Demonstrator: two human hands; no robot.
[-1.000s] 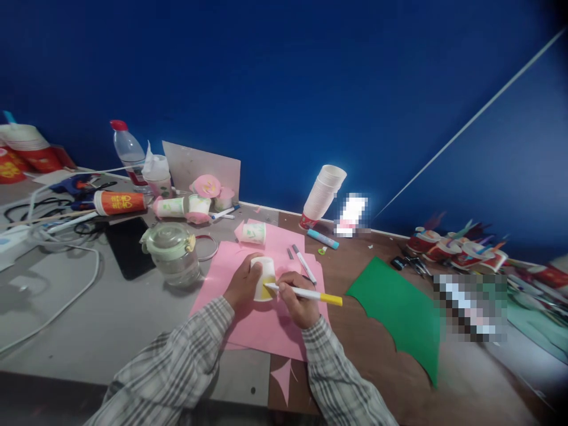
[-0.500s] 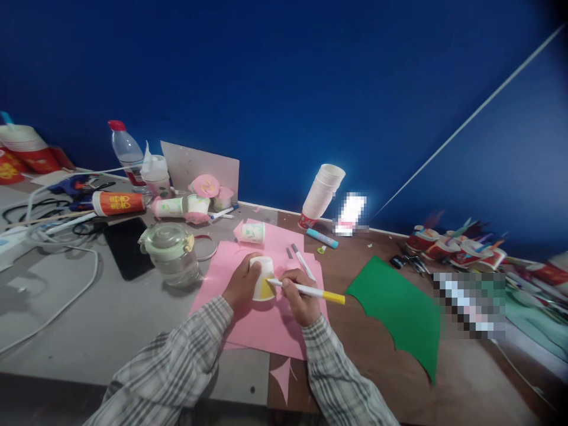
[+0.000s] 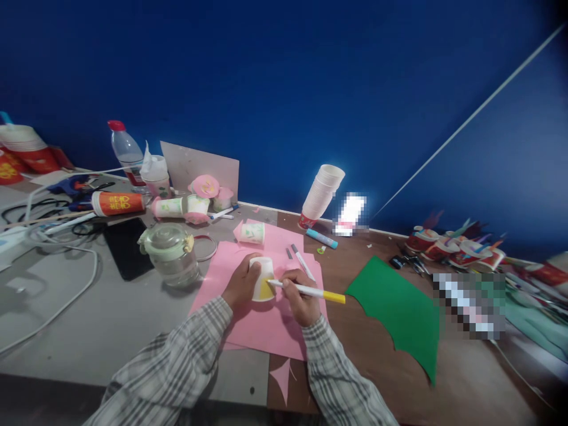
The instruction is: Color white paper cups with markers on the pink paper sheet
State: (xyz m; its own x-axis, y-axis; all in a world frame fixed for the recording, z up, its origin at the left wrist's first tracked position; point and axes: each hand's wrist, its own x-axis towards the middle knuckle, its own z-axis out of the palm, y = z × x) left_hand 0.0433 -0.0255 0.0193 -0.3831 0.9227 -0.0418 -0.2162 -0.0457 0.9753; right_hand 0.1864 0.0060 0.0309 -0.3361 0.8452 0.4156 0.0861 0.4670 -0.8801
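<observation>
Nearest you, pink paper (image 3: 257, 328) covers part of the tabletop (image 3: 239, 378); above it, your right hand (image 3: 303, 299) grips a yellow-ended marker (image 3: 313, 290), tip at the white-and-yellow cup (image 3: 263, 271) clasped in your left hand (image 3: 241, 284). Farther off stands a cup stack (image 3: 320, 192).

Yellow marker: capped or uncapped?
Uncapped: the yellow marker in the right hand has its bare tip at the yellow patch on the paper cup.

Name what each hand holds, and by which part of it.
The left hand holds a white paper cup by its side; the right hand holds a yellow-ended marker by the barrel, near the tip.
</observation>
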